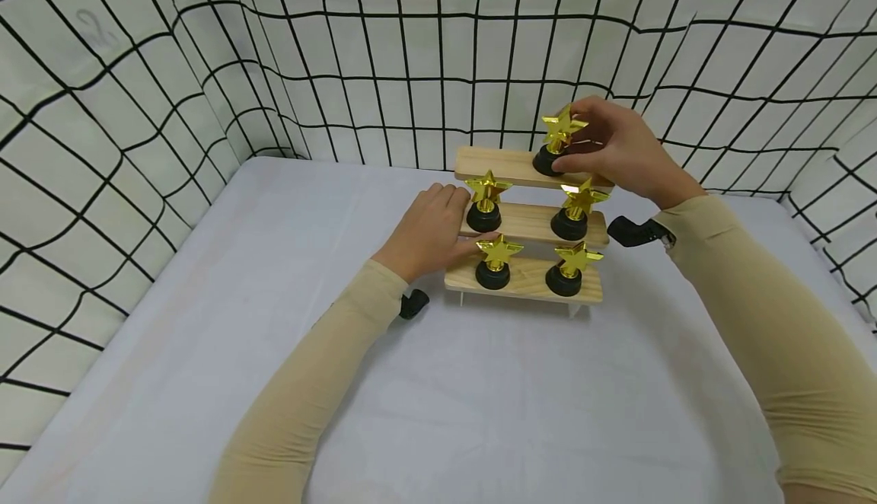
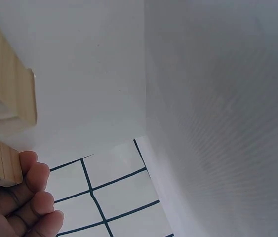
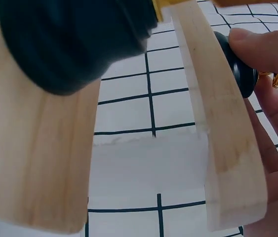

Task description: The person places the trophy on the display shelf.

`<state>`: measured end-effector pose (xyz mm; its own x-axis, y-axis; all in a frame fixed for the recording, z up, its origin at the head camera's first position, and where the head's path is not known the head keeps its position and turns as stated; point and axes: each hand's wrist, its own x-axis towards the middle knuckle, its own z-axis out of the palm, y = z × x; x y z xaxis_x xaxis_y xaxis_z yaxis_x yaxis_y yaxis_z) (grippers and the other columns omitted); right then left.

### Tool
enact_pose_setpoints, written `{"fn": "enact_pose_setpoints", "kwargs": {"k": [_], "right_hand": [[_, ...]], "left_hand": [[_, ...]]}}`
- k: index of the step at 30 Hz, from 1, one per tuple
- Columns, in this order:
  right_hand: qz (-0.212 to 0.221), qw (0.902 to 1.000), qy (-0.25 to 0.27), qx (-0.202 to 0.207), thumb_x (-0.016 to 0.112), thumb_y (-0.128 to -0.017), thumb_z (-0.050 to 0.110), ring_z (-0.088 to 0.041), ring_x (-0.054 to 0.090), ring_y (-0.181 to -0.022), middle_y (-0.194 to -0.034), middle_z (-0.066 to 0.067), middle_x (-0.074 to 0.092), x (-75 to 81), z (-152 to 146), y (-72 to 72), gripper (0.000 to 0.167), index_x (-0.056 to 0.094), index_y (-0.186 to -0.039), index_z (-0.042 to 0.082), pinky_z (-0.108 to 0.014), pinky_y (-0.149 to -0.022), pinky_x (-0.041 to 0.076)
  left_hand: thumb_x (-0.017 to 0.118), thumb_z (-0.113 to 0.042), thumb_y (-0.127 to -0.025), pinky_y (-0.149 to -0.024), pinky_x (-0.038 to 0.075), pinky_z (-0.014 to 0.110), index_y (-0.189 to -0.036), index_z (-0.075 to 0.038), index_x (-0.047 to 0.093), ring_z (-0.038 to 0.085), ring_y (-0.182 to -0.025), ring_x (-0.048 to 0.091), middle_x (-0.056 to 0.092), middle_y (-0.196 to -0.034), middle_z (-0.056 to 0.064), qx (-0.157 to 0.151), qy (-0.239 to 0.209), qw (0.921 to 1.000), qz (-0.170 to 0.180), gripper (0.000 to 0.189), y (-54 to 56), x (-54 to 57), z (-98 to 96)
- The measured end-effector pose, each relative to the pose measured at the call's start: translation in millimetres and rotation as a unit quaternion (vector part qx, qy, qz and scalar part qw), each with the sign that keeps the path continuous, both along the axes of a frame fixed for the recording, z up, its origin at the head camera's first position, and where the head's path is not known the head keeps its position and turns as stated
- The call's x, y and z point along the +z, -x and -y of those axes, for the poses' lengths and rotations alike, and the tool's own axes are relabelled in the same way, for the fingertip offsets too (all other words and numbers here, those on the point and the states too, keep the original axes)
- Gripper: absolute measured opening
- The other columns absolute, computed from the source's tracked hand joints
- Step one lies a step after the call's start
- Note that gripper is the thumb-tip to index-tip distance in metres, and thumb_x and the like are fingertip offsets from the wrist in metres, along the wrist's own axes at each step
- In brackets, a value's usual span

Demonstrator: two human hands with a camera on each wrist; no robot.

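A three-tier wooden display stand (image 1: pixel 524 222) bears several gold star trophies on round black bases. My right hand (image 1: pixel 620 146) pinches the trophy (image 1: pixel 558 135) on the top board, right of its middle. In the right wrist view, the thumb (image 3: pixel 267 49) lies against that trophy's black base (image 3: pixel 242 71), which sits at the board's surface. My left hand (image 1: pixel 428 230) grips the left end of the middle board, and its fingers (image 2: pixel 36 177) curl around the wood in the left wrist view. Beside those fingers stands a trophy (image 1: pixel 485 211) on the middle board.
Another trophy (image 1: pixel 572 218) stands right on the middle board. The bottom board carries a left trophy (image 1: pixel 495 272) and a right trophy (image 1: pixel 565 279). A white cloth (image 1: pixel 479 397) covers the table. Black wire grid (image 1: pixel 441 78) encloses the back and sides.
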<state>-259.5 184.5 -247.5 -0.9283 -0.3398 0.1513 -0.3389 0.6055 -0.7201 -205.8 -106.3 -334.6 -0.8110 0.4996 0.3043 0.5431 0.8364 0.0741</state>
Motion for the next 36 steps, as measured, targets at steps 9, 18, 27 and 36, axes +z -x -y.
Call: {"fn": "enact_pose_setpoints", "kwargs": {"k": [9,18,27,36], "right_hand": [[0.010,0.9996,0.015,0.022,0.087,-0.084,0.026,-0.009,0.068,-0.117,-0.131,-0.003,0.069,0.3,5.3,3.9,0.058,0.057,-0.135,0.023,-0.018,-0.087,0.055],[0.024,0.9989,0.019,0.035,0.087,-0.085,0.024,-0.009,0.068,-0.115,-0.129,-0.002,0.070,-0.4,7.2,3.5,0.053,0.060,-0.131,0.022,-0.026,-0.097,0.053],[0.016,0.9996,0.017,0.018,0.085,-0.087,0.024,-0.013,0.066,-0.117,-0.130,-0.001,0.068,-2.3,-8.3,4.1,0.058,0.058,-0.138,0.021,-0.022,-0.096,0.053],[-0.009,0.9967,-0.031,-0.075,0.080,-0.092,0.032,-0.002,0.064,-0.101,-0.114,0.007,0.066,-14.7,-52.2,-7.7,0.049,0.059,-0.135,0.021,-0.012,-0.082,0.050]], "left_hand": [[0.060,-0.068,-0.094,-0.079,0.044,0.036,-0.111,-0.004,0.058,0.024,-0.088,0.052,0.062,-0.096,0.006,-0.001,0.002,0.9999,-0.016,0.067,-1.0,-0.7,1.2],[0.060,-0.069,-0.094,-0.081,0.046,0.038,-0.114,-0.002,0.059,0.025,-0.091,0.054,0.062,-0.097,0.008,-0.007,0.003,1.0000,-0.002,0.069,-1.2,-2.3,-1.5],[0.057,-0.071,-0.094,-0.088,0.049,0.039,-0.120,-0.001,0.060,0.027,-0.099,0.057,0.066,-0.106,0.009,-0.007,0.010,0.9997,0.022,0.074,4.1,-5.1,-4.2],[0.059,-0.072,-0.093,-0.102,0.048,0.042,-0.135,-0.001,0.058,0.027,-0.110,0.057,0.067,-0.119,0.011,-0.010,-0.013,0.9953,0.096,0.083,12.7,-6.4,21.4]]}}
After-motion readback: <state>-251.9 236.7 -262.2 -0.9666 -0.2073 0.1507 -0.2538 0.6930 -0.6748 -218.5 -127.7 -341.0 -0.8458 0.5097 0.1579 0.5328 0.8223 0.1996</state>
